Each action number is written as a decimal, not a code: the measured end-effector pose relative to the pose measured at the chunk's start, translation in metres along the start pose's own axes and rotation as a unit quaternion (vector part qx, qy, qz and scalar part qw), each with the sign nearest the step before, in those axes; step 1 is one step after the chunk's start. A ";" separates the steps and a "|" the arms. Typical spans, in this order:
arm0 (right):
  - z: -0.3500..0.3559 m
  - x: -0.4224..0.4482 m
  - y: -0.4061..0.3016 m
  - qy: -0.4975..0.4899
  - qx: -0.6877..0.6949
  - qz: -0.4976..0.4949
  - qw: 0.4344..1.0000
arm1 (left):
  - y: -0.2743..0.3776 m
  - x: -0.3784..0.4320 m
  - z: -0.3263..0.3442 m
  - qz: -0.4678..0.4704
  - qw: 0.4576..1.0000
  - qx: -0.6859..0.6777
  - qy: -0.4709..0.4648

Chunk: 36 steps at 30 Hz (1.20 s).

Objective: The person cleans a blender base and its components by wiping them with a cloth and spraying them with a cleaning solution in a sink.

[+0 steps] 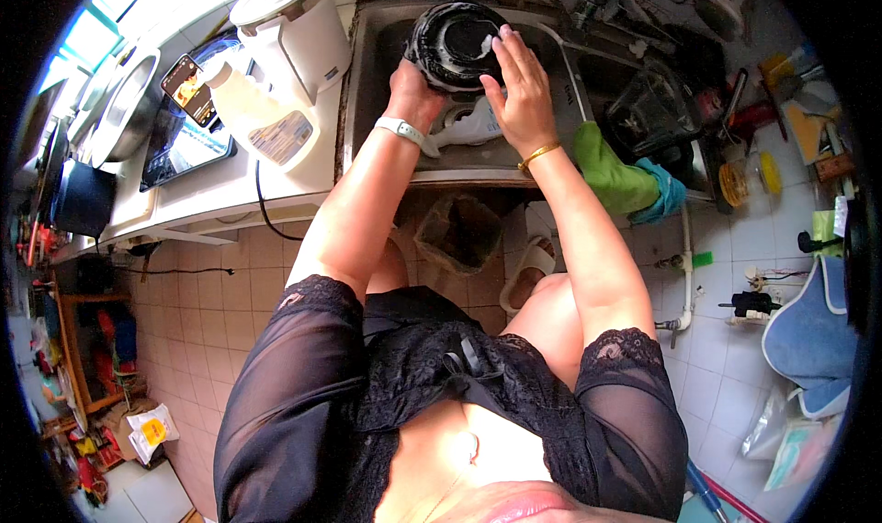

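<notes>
A round black bowl or pot (458, 44), streaked with white suds, is held over the left basin of the metal sink (386, 174), its round base facing up. My left hand (415, 94) grips it at the lower left rim, the fingers hidden behind it. With fingers apart, my right hand (518, 85) lies at its right side, fingertips at the sudsy base; whether they press on it I cannot tell. Below the bowl, a crumpled white plastic bag (475, 125) lies in the basin near the drain.
Green (613, 172) and teal cloths (663, 191) hang over the sink's front edge. A clear container (651, 103) sits at the right basin. A translucent jug (275, 120), a white appliance (296, 37) and a phone (187, 90) stand on the left counter. Below is a lined bin (459, 234).
</notes>
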State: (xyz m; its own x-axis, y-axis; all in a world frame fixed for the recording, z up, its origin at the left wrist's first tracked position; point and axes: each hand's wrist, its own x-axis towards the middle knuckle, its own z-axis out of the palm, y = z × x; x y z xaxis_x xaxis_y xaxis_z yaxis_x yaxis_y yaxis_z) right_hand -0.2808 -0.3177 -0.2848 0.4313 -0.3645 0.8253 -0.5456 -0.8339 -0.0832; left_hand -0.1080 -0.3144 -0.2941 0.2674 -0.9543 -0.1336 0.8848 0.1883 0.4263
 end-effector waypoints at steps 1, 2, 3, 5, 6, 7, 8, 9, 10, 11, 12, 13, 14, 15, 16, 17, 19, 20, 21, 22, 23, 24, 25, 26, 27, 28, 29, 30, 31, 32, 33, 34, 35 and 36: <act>0.000 0.003 0.000 0.008 -0.006 0.008 1.000 | -0.001 -0.005 0.004 -0.006 0.999 0.028 0.014; -0.001 0.006 0.000 0.016 -0.013 0.016 1.000 | -0.003 -0.010 0.008 -0.008 0.999 0.028 0.014; -0.001 0.009 0.003 0.013 -0.025 0.017 0.999 | -0.004 -0.015 0.012 -0.016 0.999 0.041 -0.007; -0.005 0.019 -0.006 -0.006 -0.061 -0.004 0.998 | -0.002 -0.017 0.012 -0.021 0.998 0.057 -0.027; -0.006 0.022 -0.010 -0.027 -0.098 -0.025 0.995 | -0.001 -0.017 0.009 -0.031 0.996 0.048 -0.061; -0.006 0.023 -0.011 -0.038 -0.099 -0.021 0.994 | 0.000 -0.017 0.008 -0.041 0.994 0.039 -0.097; -0.005 0.022 -0.013 -0.037 -0.099 -0.019 0.994 | -0.001 -0.018 0.007 -0.041 0.994 0.041 -0.097; -0.005 0.018 -0.017 -0.069 -0.090 -0.054 0.992 | -0.001 -0.018 0.006 -0.037 0.996 0.047 -0.062; -0.004 0.015 -0.020 -0.101 -0.081 -0.089 0.988 | -0.002 -0.018 0.005 -0.032 0.998 0.051 -0.026; -0.004 0.011 -0.026 -0.114 -0.052 -0.082 0.989 | -0.001 -0.021 0.007 -0.023 0.998 0.049 0.009; -0.006 0.011 -0.025 -0.114 -0.052 -0.082 0.989 | -0.001 -0.017 0.005 -0.024 0.998 0.049 0.009; -0.009 0.012 -0.024 -0.118 -0.056 -0.098 0.987 | 0.001 -0.011 0.001 -0.013 0.999 0.036 -0.014; -0.011 0.012 -0.022 -0.122 -0.060 -0.114 0.984 | 0.003 -0.006 -0.004 -0.002 0.999 0.024 -0.036; -0.011 0.008 -0.019 -0.119 -0.073 -0.123 0.983 | 0.003 -0.002 -0.009 -0.009 1.000 0.020 -0.022; -0.013 0.007 -0.014 -0.121 -0.075 -0.123 0.982 | 0.001 -0.005 -0.003 -0.012 0.999 0.019 -0.023; -0.016 0.007 -0.010 -0.093 -0.060 -0.084 0.990 | -0.001 -0.014 0.008 -0.027 0.999 0.033 -0.022; -0.018 0.009 -0.005 -0.066 -0.065 -0.040 0.995 | -0.003 -0.027 0.021 -0.044 0.997 0.065 -0.017; -0.016 0.011 -0.006 -0.065 -0.066 -0.041 0.995 | -0.003 -0.027 0.020 -0.043 0.997 0.065 -0.018; -0.010 0.014 -0.010 -0.063 -0.066 -0.039 0.995 | -0.005 -0.025 0.017 -0.031 0.995 0.085 -0.037; -0.005 0.017 -0.016 -0.062 -0.067 -0.036 0.995 | -0.007 -0.025 0.015 -0.021 0.993 0.106 -0.055; -0.002 0.020 -0.023 -0.070 -0.056 -0.049 0.995 | -0.009 -0.027 0.017 -0.021 0.992 0.114 -0.051; 0.001 0.024 -0.028 -0.077 -0.045 -0.062 0.994 | -0.012 -0.032 0.015 0.002 0.990 0.128 -0.063; 0.005 0.031 -0.039 -0.083 -0.038 -0.083 0.992 | -0.008 -0.016 -0.010 0.121 0.924 0.334 -0.138; 0.005 0.035 -0.042 -0.090 -0.036 -0.102 0.990 | -0.009 -0.011 -0.018 0.170 0.867 0.433 -0.179; 0.008 0.034 -0.040 -0.088 -0.033 -0.101 0.990 | -0.009 -0.005 -0.028 0.227 0.797 0.519 -0.208; 0.009 0.030 -0.029 -0.064 -0.024 -0.095 0.993 | -0.015 -0.013 -0.012 0.142 0.904 0.372 -0.156; 0.010 0.031 -0.025 -0.036 -0.009 -0.095 0.995 | -0.013 -0.019 -0.004 0.057 0.971 0.212 -0.092; 0.009 0.032 -0.021 0.006 0.007 -0.076 0.997 | -0.012 -0.016 -0.005 0.027 0.975 0.195 -0.099; 0.008 0.032 -0.013 0.026 0.016 -0.061 0.998 | -0.011 -0.018 -0.001 0.023 0.975 0.204 -0.089; 0.008 0.032 -0.006 0.046 0.025 -0.046 0.998 | -0.010 -0.021 0.003 0.019 0.974 0.212 -0.079; 0.007 0.031 0.001 0.069 0.048 -0.015 0.996 | -0.011 -0.018 0.000 0.025 0.974 0.206 -0.089; 0.008 0.027 0.008 0.090 0.076 0.027 0.993 | -0.009 -0.021 0.004 0.024 0.974 0.206 -0.088; 0.009 0.022 0.013 0.103 0.082 0.067 0.989 | -0.005 -0.026 0.012 0.001 0.987 0.157 -0.045; 0.009 0.018 0.019 0.116 0.089 0.106 0.984 | -0.003 -0.028 0.016 -0.021 0.994 0.108 -0.002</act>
State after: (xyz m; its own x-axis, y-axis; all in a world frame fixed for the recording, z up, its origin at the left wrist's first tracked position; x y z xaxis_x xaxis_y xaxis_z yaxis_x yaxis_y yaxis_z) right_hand -0.2774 -0.3435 -0.2767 0.1334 -0.4509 0.8825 -0.4632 -0.8156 -0.3467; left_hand -0.1240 -0.2919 -0.2775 0.2298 -0.9612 -0.1525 0.7923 0.0938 0.6028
